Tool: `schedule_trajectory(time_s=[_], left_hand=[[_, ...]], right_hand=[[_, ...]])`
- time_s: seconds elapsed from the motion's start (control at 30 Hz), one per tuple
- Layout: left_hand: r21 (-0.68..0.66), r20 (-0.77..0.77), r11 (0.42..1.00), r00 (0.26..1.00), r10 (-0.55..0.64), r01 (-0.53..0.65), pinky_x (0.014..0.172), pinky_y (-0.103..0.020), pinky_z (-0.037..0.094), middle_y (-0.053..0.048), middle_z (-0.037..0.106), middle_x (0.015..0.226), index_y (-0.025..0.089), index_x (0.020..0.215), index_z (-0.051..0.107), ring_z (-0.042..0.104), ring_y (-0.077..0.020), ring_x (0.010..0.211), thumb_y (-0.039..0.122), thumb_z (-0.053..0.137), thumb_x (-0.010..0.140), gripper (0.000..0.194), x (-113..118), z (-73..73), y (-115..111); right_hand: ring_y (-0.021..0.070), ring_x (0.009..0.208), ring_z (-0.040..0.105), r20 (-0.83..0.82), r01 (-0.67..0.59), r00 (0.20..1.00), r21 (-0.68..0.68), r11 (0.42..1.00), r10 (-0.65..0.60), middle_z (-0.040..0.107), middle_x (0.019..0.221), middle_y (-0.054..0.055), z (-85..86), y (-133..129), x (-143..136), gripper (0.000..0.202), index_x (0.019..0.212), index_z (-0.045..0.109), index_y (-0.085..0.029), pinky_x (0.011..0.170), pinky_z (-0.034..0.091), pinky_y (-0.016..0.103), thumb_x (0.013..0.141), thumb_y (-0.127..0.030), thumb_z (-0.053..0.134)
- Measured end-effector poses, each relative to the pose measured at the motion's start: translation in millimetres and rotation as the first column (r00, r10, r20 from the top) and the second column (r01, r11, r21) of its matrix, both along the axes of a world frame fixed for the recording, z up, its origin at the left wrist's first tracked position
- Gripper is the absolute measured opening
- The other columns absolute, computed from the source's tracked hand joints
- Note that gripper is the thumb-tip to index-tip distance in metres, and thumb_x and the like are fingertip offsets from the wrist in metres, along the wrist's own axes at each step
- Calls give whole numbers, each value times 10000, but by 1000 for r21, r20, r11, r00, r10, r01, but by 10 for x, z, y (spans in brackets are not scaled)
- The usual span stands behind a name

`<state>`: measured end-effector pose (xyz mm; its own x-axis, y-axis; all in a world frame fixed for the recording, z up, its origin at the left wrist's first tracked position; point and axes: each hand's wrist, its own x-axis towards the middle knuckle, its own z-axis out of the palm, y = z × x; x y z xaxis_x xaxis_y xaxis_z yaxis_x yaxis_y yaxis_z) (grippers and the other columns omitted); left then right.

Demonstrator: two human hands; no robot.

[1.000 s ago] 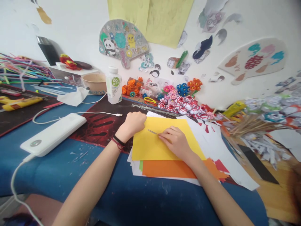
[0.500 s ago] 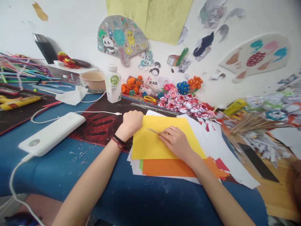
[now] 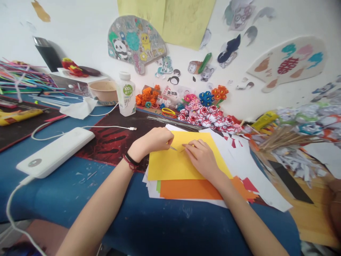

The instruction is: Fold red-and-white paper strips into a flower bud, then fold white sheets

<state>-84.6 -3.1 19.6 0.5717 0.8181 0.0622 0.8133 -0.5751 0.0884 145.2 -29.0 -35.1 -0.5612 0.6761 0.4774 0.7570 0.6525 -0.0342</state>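
A yellow sheet lies on an orange sheet and white papers. Above the yellow sheet's upper left part is my left hand, closed, with a thin pointed piece sticking out from its fingertips. My right hand is over the right half of the sheet, thumb and fingers pinched on a small thin piece. The tips of the two pieces are close to each other; whether they touch is hard to tell. Behind the sheet lies a bundle of thin wires.
A white power bank with a cable lies at the left, a bottle and bowl behind. Paper flowers line the wall. Paper scraps and brown sticks lie to the right.
My left hand has moved right over the yellow sheet and now has a thin piece in its fingers. My right hand has shifted slightly right. The whole view has moved a little.
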Motion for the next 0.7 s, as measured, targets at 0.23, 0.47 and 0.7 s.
schedule_trajectory(time_s=[0.23, 0.47, 0.7], left_hand=[[-4, -25, 997, 997, -78, 78, 596, -264, 371, -53, 725, 842, 205, 791, 723, 648, -192, 744, 100, 537, 778, 214, 77, -49, -15], [4, -7, 1000, 999, -31, 31, 617, -280, 334, -44, 721, 931, 240, 875, 718, 640, -212, 829, 187, 568, 801, 175, -91, -43, 46], [-122, 12, 992, 999, 32, -30, 619, -261, 332, -25, 695, 916, 243, 956, 684, 602, -183, 798, 297, 650, 791, 177, -244, -96, 107]], right_hand=[[245, 915, 584, -21, 0, 1000, -69, 998, -1, 689, 954, 84, -21, 4, 22, 245, 1105, 741, -142, 813, 464, 385, 1004, -187, 523], [234, 900, 585, -29, -50, 998, -90, 995, 48, 697, 949, 86, -19, -9, 7, 203, 1063, 737, -165, 798, 466, 373, 991, -182, 548], [217, 860, 591, -53, -173, 984, -42, 984, 171, 709, 907, 73, -38, -20, 10, 174, 1004, 748, -174, 802, 471, 367, 979, -200, 577]])
